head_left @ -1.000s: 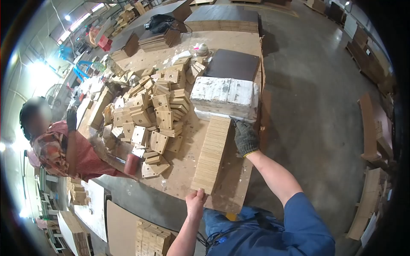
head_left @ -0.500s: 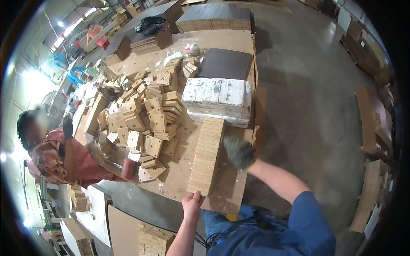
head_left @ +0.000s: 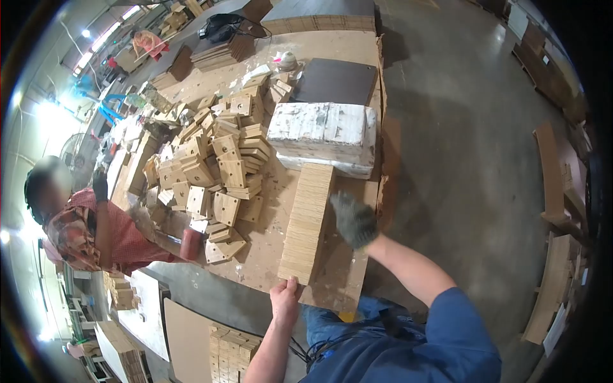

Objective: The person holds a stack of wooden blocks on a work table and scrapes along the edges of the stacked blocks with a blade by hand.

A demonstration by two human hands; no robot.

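At the left of a worktable (head_left: 265, 252), a co-worker (head_left: 76, 230) in a checked garment is standing beside a red cylinder (head_left: 189, 244), while drilled wooden pieces (head_left: 225, 207) are lying in a loose heap. Toward the right, the person's bare left hand (head_left: 285, 300) is bracing the near end of a long, tightly packed wooden row (head_left: 306, 220), its thumb bending over the edge and its fingers curling; whether it is truly pinching cannot be told. The row's far end is meeting a white-wrapped package (head_left: 319, 124). At its right side, the gloved right hand (head_left: 353, 220) is hovering close, fingers loosely extended and grasping nothing visible. The row is apparently being squared and steadied, a step calling for even, gentle pressure
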